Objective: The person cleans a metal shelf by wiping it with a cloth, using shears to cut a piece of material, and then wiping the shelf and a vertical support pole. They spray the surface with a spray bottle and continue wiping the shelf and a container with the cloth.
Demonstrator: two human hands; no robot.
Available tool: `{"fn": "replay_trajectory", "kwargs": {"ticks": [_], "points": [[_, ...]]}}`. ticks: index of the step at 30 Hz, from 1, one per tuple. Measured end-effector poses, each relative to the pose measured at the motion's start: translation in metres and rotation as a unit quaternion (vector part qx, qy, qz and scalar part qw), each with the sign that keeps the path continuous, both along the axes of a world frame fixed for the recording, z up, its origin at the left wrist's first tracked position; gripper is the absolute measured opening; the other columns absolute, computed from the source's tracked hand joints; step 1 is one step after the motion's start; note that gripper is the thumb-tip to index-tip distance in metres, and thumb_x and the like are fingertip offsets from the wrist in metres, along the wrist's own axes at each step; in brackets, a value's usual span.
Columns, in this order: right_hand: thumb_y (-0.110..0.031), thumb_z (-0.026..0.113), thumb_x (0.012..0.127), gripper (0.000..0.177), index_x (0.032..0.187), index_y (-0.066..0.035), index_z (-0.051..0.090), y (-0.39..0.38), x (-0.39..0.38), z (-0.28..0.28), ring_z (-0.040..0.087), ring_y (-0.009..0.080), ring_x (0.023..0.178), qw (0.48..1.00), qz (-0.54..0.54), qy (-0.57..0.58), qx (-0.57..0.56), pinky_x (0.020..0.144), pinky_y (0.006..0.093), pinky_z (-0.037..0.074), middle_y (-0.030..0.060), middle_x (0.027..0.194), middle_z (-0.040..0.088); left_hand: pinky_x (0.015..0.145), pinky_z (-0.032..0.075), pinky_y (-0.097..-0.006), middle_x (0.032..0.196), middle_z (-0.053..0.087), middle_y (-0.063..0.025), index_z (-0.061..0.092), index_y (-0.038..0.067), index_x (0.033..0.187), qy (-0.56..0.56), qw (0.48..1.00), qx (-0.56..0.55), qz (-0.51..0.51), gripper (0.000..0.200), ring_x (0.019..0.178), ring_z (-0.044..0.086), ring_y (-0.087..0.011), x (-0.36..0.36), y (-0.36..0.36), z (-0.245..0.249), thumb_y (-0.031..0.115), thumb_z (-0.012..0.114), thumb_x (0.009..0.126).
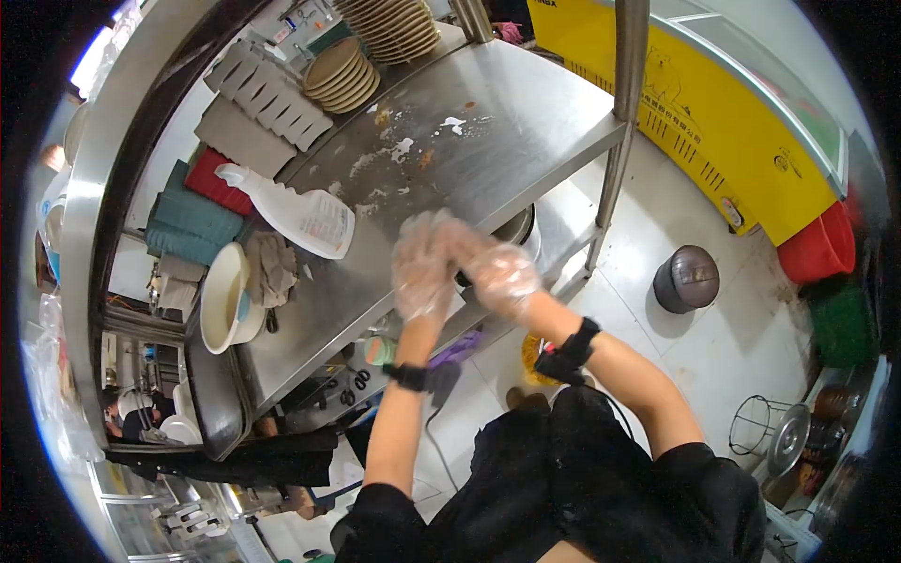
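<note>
Both hands wear clear plastic gloves and meet over the front edge of the steel table. My left hand points up the frame, its fingers blurred. My right hand reaches across from the right, with its fingertips against the left hand; what its fingers hold, if anything, is hidden. White and brown smears mark the tabletop beyond them. A white spray bottle lies on its side left of the hands. Beside it are a grey cloth and a cream bowl.
Stacked plates and folded grey, red and teal cloths line the table's far left. A metal post rises at the right corner. On the floor are a dark round stool and a red bucket.
</note>
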State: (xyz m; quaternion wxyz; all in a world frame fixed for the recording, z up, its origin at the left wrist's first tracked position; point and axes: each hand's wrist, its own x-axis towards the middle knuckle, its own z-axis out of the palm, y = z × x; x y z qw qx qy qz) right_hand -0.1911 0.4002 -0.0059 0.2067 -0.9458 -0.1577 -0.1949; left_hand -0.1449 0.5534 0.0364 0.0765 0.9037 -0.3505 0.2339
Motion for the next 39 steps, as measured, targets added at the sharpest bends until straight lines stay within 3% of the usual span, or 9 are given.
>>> {"fn": "replay_trajectory", "kwargs": {"ticks": [2,4,5,9,12,17,24,35,39], "points": [[-0.016,0.046,0.089,0.057,0.145,-0.008,0.043,0.043,0.0,-0.003,0.05,0.0286,0.133,0.994,0.059,-0.04,0.079,0.107,0.038,0.044,0.012,0.154,0.039,0.113,0.033,-0.0484,0.149,0.043,-0.0131,0.048,0.014,0.141,0.005,0.998,0.033,0.047,0.062,0.138,0.04,-0.0366,-0.011,0.046,0.0,0.019,0.068,0.082],[-0.015,0.051,0.088,0.055,0.141,-0.004,0.046,0.072,-0.006,0.024,0.063,0.0292,0.112,0.995,0.064,0.065,-0.038,0.091,0.0376,0.054,0.0132,0.148,0.045,0.114,0.033,-0.0491,0.15,0.041,-0.0128,0.045,0.016,0.144,0.017,0.997,0.032,0.067,0.068,0.138,0.038,-0.0367,-0.019,0.078,0.004,0.018,0.069,0.08],[-0.011,0.053,0.085,0.052,0.136,-0.002,0.049,0.081,-0.008,0.018,0.068,0.0275,0.091,0.998,0.05,-0.036,0.002,0.074,0.0361,0.057,0.013,0.14,0.051,0.114,0.033,-0.0491,0.15,0.041,-0.0128,0.045,0.016,0.144,0.017,0.997,0.033,0.067,0.068,0.138,0.038,-0.0367,-0.022,0.083,0.0,0.018,0.069,0.08],[-0.011,0.053,0.086,0.052,0.137,-0.003,0.049,0.08,-0.005,0.011,0.067,0.0286,0.09,0.988,0.047,-0.122,0.077,0.074,0.0367,0.057,0.0124,0.141,0.051,0.113,0.034,-0.0504,0.15,0.04,-0.0129,0.043,0.016,0.145,-0.001,0.994,0.035,0.107,0.069,0.138,0.038,-0.0387,-0.021,0.081,-0.007,0.018,0.068,0.081],[-0.01,0.048,0.088,0.057,0.145,-0.004,0.042,0.048,-0.008,0.022,0.063,0.031,0.111,0.996,0.07,0.051,0.008,0.088,0.0371,0.054,0.0131,0.153,0.04,0.112,0.034,-0.0509,0.15,0.039,-0.0126,0.043,0.016,0.145,-0.002,0.995,0.03,0.099,0.069,0.138,0.037,-0.0387,-0.017,0.055,-0.011,0.02,0.069,0.081],[-0.011,0.047,0.087,0.063,0.149,-0.004,0.037,-0.011,-0.004,-0.002,0.05,0.0278,0.133,0.996,-0.012,-0.082,-0.036,0.101,0.0347,0.049,0.0142,0.155,0.036,0.113,0.033,-0.0494,0.148,0.043,-0.0113,0.041,0.02,0.146,-0.029,0.998,0.023,0.057,0.069,0.14,0.037,-0.0361,-0.002,-0.017,-0.013,0.023,0.07,0.083],[0.006,0.051,0.077,0.072,0.145,-0.017,0.044,-0.111,-0.045,-0.008,0.062,0.0317,0.116,0.974,-0.203,-0.072,0.073,0.087,0.0403,0.056,0.0097,0.151,0.044,0.11,0.038,-0.05,0.148,0.042,-0.0133,0.031,0.021,0.15,-0.091,0.991,0.09,0.028,0.076,0.138,0.039,-0.0376,0.027,-0.138,-0.027,0.028,0.069,0.085],[0.01,0.051,0.081,0.058,0.135,-0.009,0.053,-0.194,-0.148,-0.019,0.061,0.0351,0.117,0.936,-0.33,-0.074,0.092,0.093,0.0408,0.054,0.0179,0.141,0.053,0.113,0.033,-0.0513,0.153,0.036,-0.0148,0.03,0.016,0.152,-0.08,0.992,0.095,-0.034,0.064,0.14,0.037,-0.0392,0.067,-0.302,-0.044,0.026,0.056,0.095],[0.008,0.051,0.085,0.052,0.135,-0.009,0.054,-0.206,-0.166,-0.029,0.06,0.0349,0.118,0.928,-0.343,-0.11,0.094,0.094,0.0401,0.054,0.0178,0.14,0.054,0.106,0.038,-0.0521,0.139,0.046,-0.0151,0.042,0.015,0.14,-0.085,0.995,0.059,-0.002,0.053,0.132,0.045,-0.0367,0.07,-0.345,-0.043,0.016,0.057,0.09]]}}
